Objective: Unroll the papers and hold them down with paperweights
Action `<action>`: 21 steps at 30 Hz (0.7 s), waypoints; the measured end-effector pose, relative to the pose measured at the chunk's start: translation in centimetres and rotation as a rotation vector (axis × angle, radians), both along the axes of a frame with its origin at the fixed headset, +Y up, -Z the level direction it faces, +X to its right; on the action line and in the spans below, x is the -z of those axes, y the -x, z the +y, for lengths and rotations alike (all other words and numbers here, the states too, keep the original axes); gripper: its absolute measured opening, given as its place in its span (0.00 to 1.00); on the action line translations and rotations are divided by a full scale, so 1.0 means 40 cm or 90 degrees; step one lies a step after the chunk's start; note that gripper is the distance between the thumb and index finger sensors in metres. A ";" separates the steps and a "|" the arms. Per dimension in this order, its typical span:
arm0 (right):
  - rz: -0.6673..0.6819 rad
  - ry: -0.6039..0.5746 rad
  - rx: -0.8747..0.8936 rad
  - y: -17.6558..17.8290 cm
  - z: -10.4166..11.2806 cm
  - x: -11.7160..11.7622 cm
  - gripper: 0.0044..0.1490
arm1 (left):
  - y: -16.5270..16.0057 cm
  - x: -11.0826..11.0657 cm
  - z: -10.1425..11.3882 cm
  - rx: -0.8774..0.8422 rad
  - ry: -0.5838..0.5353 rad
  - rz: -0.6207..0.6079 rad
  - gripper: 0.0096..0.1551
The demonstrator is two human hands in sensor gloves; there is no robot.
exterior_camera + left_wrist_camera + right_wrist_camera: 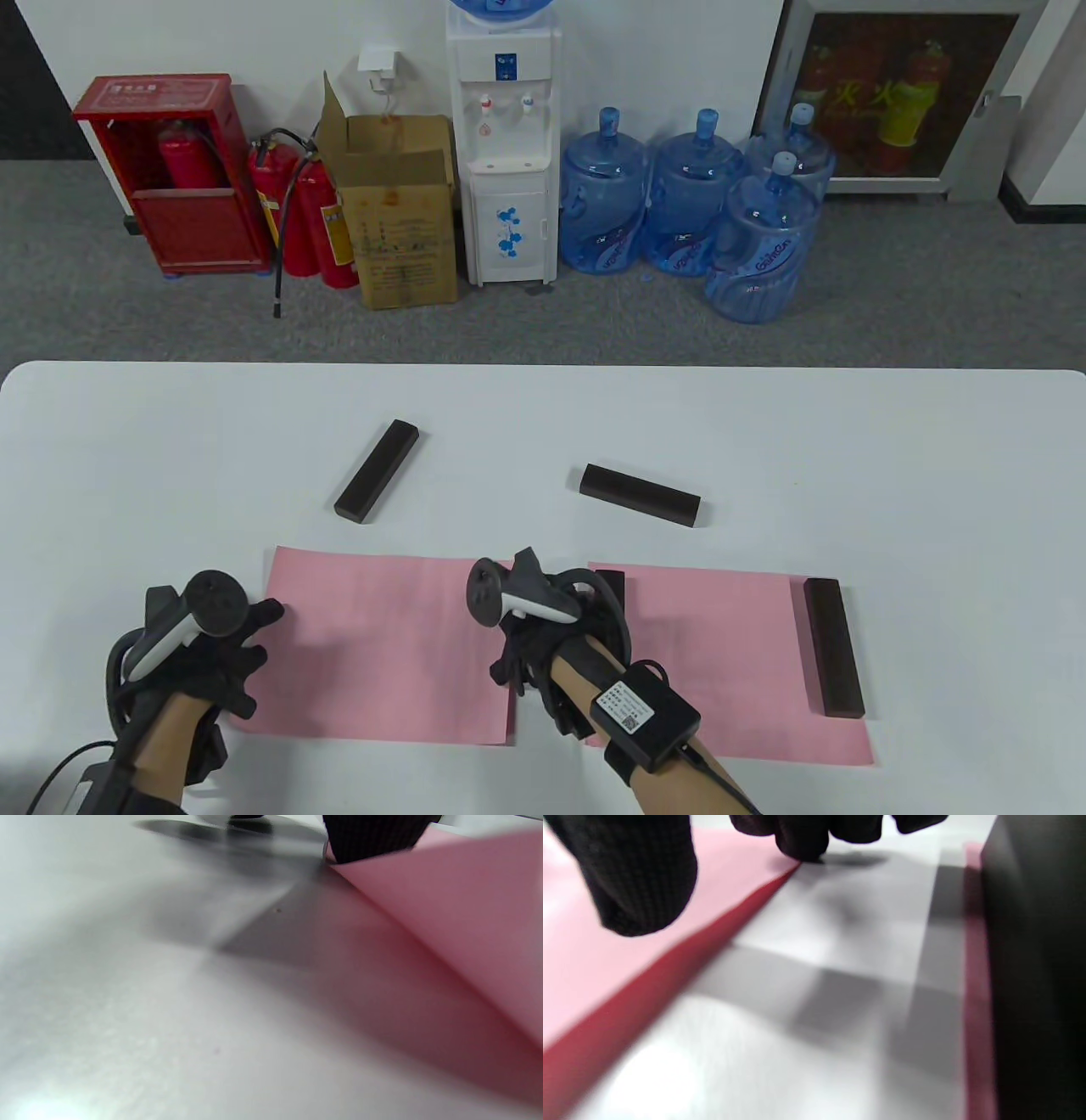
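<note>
Two pink papers lie flat near the table's front edge. My left hand [242, 645] presses the left edge of the left paper [382, 645] with spread fingers. My right hand [519, 658] presses its right edge. In the left wrist view a fingertip [369, 838] rests on the paper's corner [458, 912]. In the right wrist view my fingertips [640, 878] touch this paper [606, 976]. The right paper [730, 662] carries a dark paperweight [834, 647] on its right edge and another [612, 586] on its left edge, partly hidden by my right hand and seen in the right wrist view [1035, 963].
Two loose dark paperweights lie on the white table [933, 475] beyond the papers, one at left [377, 469] and one at centre [641, 495]. A narrow strip of bare table separates the two papers. Past the table's far edge stand floor items.
</note>
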State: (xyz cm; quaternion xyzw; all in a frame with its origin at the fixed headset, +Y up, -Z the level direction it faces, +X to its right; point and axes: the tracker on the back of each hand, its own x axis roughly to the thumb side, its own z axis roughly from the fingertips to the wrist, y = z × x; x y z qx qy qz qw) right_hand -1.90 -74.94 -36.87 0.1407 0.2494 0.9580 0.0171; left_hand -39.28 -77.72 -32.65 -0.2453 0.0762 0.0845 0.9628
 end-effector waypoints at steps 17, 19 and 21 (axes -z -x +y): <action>-0.275 -0.129 -0.173 -0.291 0.004 0.354 0.58 | 0.004 -0.005 0.000 -0.030 0.004 0.007 0.34; -0.276 -0.120 -0.143 -0.289 -0.010 0.362 0.57 | 0.004 -0.006 0.000 -0.033 0.004 0.007 0.34; -0.274 -0.148 -0.149 -0.285 -0.018 0.368 0.55 | 0.004 -0.006 0.000 -0.032 0.004 0.007 0.34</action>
